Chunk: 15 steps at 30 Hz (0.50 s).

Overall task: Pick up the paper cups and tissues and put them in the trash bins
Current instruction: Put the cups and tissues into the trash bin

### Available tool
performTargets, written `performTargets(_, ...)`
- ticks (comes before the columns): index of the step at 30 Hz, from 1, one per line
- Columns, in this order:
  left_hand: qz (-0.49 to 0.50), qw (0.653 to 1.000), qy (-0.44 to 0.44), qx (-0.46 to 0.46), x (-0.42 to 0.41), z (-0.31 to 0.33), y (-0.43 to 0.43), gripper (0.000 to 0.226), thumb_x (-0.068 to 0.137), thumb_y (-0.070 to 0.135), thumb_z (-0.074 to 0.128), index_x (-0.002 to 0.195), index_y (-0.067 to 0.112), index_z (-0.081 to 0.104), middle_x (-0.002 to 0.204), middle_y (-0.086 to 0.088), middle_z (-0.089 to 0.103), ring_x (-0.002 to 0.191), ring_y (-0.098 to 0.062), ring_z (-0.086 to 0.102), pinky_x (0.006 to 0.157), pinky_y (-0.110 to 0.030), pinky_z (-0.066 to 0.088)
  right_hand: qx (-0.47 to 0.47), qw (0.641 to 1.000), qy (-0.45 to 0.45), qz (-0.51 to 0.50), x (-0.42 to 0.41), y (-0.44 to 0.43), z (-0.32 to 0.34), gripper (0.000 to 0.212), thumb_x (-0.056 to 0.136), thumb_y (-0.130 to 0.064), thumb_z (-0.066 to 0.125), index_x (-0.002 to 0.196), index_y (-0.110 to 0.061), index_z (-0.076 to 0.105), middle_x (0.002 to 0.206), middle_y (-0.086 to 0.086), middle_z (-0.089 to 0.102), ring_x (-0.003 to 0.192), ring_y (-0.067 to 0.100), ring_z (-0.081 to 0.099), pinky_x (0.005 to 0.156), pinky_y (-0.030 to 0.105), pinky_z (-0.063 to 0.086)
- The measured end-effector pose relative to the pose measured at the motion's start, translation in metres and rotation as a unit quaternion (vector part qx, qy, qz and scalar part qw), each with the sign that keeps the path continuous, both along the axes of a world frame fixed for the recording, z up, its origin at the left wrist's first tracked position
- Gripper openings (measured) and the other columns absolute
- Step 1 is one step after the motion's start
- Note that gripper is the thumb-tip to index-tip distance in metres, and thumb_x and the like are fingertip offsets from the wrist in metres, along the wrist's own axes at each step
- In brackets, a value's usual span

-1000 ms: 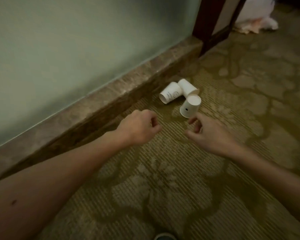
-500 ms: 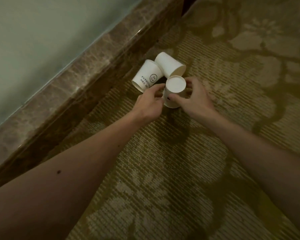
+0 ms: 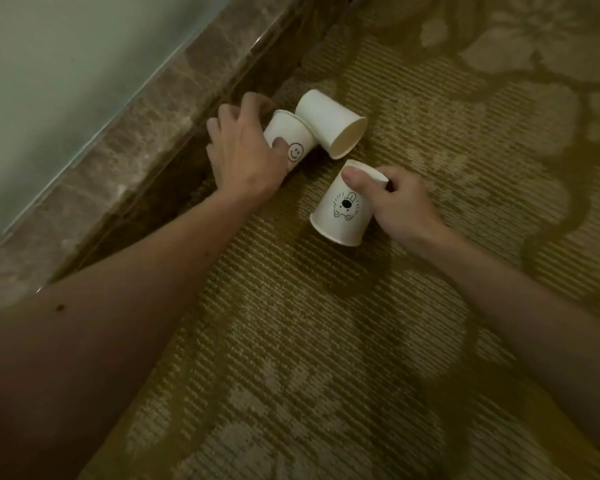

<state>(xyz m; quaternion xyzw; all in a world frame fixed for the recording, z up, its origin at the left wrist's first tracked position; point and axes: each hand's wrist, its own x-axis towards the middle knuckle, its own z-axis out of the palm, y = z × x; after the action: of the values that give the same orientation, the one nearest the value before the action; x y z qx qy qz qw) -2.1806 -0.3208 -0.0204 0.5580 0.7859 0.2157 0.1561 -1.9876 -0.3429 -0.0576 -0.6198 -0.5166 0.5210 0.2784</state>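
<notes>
My left hand point(image 3: 243, 157) grips the white smiley-face paper cup point(image 3: 297, 142) lying on the olive patterned carpet point(image 3: 326, 341). My right hand point(image 3: 400, 206) pinches the base of the white animal-print paper cup point(image 3: 340, 220). Both cups are probably light and crushable, so hold them gently at the stiffer ends.

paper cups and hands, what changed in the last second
Both hands, empty a second ago, reached forward to the cups. The left hand now grips the smiley cup; the right hand pinches the base of the animal-print cup and has tilted it. The plain cup stayed lying on its side.
</notes>
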Motion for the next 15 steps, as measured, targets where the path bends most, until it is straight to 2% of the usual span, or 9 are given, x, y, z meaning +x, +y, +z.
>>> performTargets(1,-0.006,0.999,-0.006,-0.039,-0.003,-0.002,0.005,0.058,0.086,0.029,0.067,0.138,0.028,0.04,0.137,-0.006,0.042,0.127,-0.026,0.036,0.103,-0.042,0.033,-0.026,0.999,0.02,-0.018,0.001,0.0,0.0,0.039,0.078,-0.063,0.066,0.087,-0.024,0.068,0.083,-0.014,0.068,0.073,-0.007,0.061,0.06,0.015,0.045)
performTargets(4,-0.028,0.987,-0.086,-0.13,-0.009,-0.011,0.006,0.082,0.082,0.036,0.075,0.147,0.026,0.026,0.145,-0.008,0.041,0.133,-0.029,0.039,0.11,-0.049,0.035,-0.104,0.986,0.119,-0.061,0.003,0.006,0.006,0.045,0.078,-0.064,0.064,0.098,-0.025,0.071,0.099,-0.006,0.074,0.099,0.009,0.065,0.092,0.034,0.049)
performTargets(6,-0.032,0.982,-0.119,-0.14,-0.013,-0.018,-0.002,0.081,0.082,0.038,0.076,0.146,0.022,0.028,0.142,-0.008,0.046,0.129,-0.029,0.046,0.106,-0.05,0.041,-0.105,0.973,0.194,-0.061,-0.002,0.016,0.014,0.047,0.076,-0.067,0.06,0.101,-0.029,0.07,0.097,-0.006,0.075,0.097,0.012,0.068,0.087,0.036,0.053)
performTargets(8,-0.021,0.981,-0.134,-0.142,-0.017,-0.021,-0.012,0.084,0.081,0.039,0.077,0.147,0.02,0.029,0.141,-0.01,0.046,0.127,-0.03,0.047,0.104,-0.05,0.043,-0.092,0.965,0.24,-0.051,-0.01,0.027,0.022,0.047,0.075,-0.071,0.055,0.097,-0.033,0.071,0.087,-0.01,0.075,0.082,0.008,0.07,0.072,0.027,0.054)
performTargets(9,-0.013,0.979,-0.142,-0.148,-0.019,-0.02,-0.017,0.087,0.079,0.04,0.078,0.148,0.02,0.028,0.141,-0.011,0.046,0.127,-0.03,0.047,0.104,-0.051,0.044,-0.087,0.964,0.245,-0.048,-0.017,0.031,0.025,0.048,0.075,-0.073,0.053,0.095,-0.034,0.072,0.084,-0.011,0.074,0.079,0.009,0.068,0.07,0.026,0.051)
performTargets(10,-0.006,0.976,-0.149,-0.155,-0.022,-0.02,-0.023,0.091,0.078,0.041,0.079,0.149,0.02,0.026,0.142,-0.01,0.045,0.127,-0.029,0.047,0.104,-0.051,0.044,-0.082,0.967,0.238,-0.042,-0.024,0.035,0.027,0.05,0.074,-0.075,0.052,0.097,-0.035,0.072,0.085,-0.011,0.072,0.08,0.011,0.064,0.073,0.028,0.047)
performTargets(13,0.016,0.973,-0.156,-0.171,-0.035,-0.018,-0.043,0.099,0.075,0.043,0.081,0.152,0.02,0.022,0.145,-0.009,0.044,0.129,-0.028,0.047,0.105,-0.05,0.044,-0.092,0.975,0.198,-0.026,-0.049,0.044,0.032,0.075,0.071,-0.078,0.053,0.127,-0.029,0.061,0.115,-0.005,0.061,0.092,0.012,0.051,0.088,0.035,0.037)
performTargets(15,0.03,0.97,-0.17,-0.173,-0.044,-0.015,-0.058,0.102,0.074,0.044,0.081,0.153,0.019,0.021,0.145,-0.009,0.043,0.128,-0.027,0.048,0.104,-0.049,0.045,-0.11,0.976,0.184,-0.051,-0.062,0.047,0.035,0.075,0.074,-0.075,0.057,0.129,-0.024,0.06,0.124,-0.002,0.06,0.106,0.015,0.054,0.097,0.036,0.04)
